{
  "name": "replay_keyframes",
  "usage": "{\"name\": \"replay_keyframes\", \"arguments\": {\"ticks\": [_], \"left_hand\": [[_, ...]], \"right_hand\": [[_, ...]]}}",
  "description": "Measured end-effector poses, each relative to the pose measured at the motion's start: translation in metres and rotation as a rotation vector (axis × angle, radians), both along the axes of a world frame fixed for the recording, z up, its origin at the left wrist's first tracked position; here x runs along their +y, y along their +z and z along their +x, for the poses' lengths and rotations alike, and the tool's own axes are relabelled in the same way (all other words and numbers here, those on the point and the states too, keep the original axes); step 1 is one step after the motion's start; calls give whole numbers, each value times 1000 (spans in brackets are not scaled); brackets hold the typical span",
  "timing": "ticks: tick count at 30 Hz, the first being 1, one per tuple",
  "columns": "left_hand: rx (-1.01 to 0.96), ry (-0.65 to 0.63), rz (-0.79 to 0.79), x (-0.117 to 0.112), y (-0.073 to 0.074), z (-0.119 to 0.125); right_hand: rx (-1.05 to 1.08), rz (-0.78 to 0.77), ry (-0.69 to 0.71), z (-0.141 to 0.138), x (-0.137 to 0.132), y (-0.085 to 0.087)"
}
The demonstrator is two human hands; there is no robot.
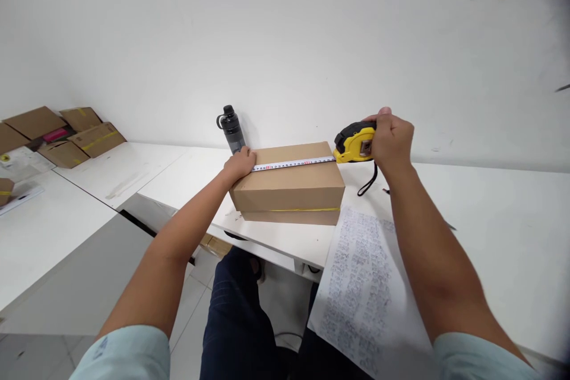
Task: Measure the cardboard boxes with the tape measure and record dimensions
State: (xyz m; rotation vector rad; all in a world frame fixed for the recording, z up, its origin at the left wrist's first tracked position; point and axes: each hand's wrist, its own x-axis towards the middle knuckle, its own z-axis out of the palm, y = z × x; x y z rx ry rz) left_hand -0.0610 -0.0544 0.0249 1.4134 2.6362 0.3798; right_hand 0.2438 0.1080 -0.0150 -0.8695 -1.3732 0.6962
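Note:
A brown cardboard box (294,181) with a yellow line low on its front side sits on the white table. Across its top runs the white tape blade (285,164), pulled out of a yellow and black tape measure (356,143). My right hand (394,136) is closed around the tape measure's case, just beyond the box's right edge, and a black wrist strap hangs from it. At the box's left edge, the fingers of my left hand (240,163) press the blade's free end against the box; the very tip is hidden.
Behind my left hand a dark bottle (231,129) stands near the wall. A handwritten paper sheet (356,285) hangs over the table's front edge. Several cardboard boxes (100,138) are piled at the far left. A thin dark object (386,191) lies partly behind my right arm.

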Motion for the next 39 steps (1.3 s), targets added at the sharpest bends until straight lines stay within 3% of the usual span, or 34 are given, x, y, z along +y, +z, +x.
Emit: {"name": "replay_keyframes", "arguments": {"ticks": [6,10,17,21,24,29,33,39], "left_hand": [[-1,-5,12,-1,0,-1],[-9,-6,5,-1,0,0],[-16,-1,24,-3,3,4],[84,5,158,-8,4,9],[198,-63,297,-12,3,14],[405,-306,440,-17,6,21],[481,-474,329,-14,7,23],[354,-509,177,-2,5,16]], "right_hand": [[-109,-71,66,6,-7,9],[-234,-60,-29,4,-10,13],[-302,100,-130,0,-6,8],[-290,136,-184,-1,-8,7],[-291,177,-208,-2,-12,9],[-261,277,-262,-5,-21,17],[-303,306,-319,5,-30,28],[-362,293,-462,35,-56,50]]}}
